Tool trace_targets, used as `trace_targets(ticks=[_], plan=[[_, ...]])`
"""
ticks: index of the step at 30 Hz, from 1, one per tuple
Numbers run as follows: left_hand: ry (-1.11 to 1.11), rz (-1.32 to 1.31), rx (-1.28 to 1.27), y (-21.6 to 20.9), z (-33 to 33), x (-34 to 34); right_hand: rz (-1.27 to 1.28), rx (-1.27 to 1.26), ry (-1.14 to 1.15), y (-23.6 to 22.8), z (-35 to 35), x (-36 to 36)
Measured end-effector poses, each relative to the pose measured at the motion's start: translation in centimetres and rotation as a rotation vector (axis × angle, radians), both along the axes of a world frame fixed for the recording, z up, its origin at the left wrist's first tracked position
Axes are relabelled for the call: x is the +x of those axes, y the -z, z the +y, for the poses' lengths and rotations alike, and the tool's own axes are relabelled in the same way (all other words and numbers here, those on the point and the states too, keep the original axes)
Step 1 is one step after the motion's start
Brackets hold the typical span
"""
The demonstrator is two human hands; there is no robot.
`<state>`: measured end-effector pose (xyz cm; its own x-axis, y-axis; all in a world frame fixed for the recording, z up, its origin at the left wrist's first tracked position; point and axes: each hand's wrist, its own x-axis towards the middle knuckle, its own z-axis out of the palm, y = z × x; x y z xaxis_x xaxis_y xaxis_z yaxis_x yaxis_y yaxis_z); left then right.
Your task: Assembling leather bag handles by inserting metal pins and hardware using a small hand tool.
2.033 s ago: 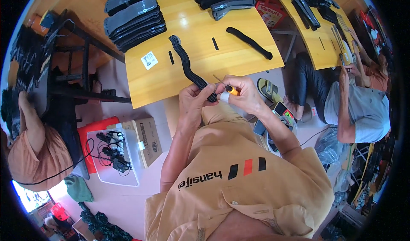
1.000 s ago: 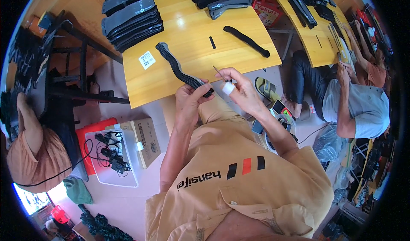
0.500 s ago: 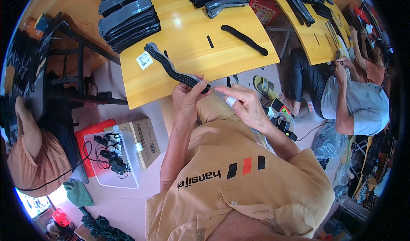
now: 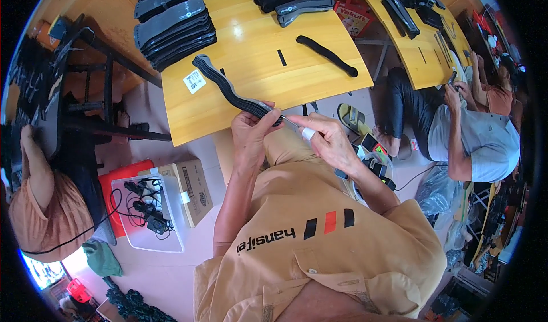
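A bundle of curved black fabric strips (image 4: 228, 91), grey on its outer face, reaches over the near edge of the wooden table (image 4: 251, 53). My left hand (image 4: 251, 136) is closed around its near end, thumb pressed on top. Pinched in my right hand (image 4: 331, 145) is a thin metal tool (image 4: 289, 120), whose tip meets that end of the bundle. Its exact kind does not show. White tape (image 4: 308, 133) wraps one finger of the right hand. A single black strip (image 4: 327, 55) lies farther right on the table.
Piles of black and grey strips (image 4: 174, 33) stand at the table's far left, with more strips (image 4: 302, 8) at the far right. A white label (image 4: 194, 81) lies nearby. On the floor, a clear bin (image 4: 151, 213) holds cables. Co-workers sit left and right.
Both hands hold nearly the same place, and the tool's tip stays at the bundle's near end. The view has shifted only slightly.
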<state>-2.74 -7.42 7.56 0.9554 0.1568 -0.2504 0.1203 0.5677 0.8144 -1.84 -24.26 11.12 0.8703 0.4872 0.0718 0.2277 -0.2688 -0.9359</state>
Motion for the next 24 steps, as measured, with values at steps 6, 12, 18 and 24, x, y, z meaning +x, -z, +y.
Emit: trace_targets(ticks=[6, 12, 18, 24], plan=[[-0.038, -0.080, 0.172, -0.2, -0.4, -0.2, 0.383, 0.032, 0.058, -0.4, 0.1, -0.2], [-0.043, -0.119, 0.165, 0.5, -0.5, -0.2, 0.771, 0.265, 0.051, -0.3, -0.1, 0.4], [-0.044, -0.091, 0.074, 0.8, -0.5, -0.3, 0.691, 0.246, -0.042, 0.2, -0.4, 0.3], [-0.053, -0.097, 0.110, 0.6, -0.7, -0.1, 0.413, 0.078, -0.012, 1.3, 0.5, 0.1]])
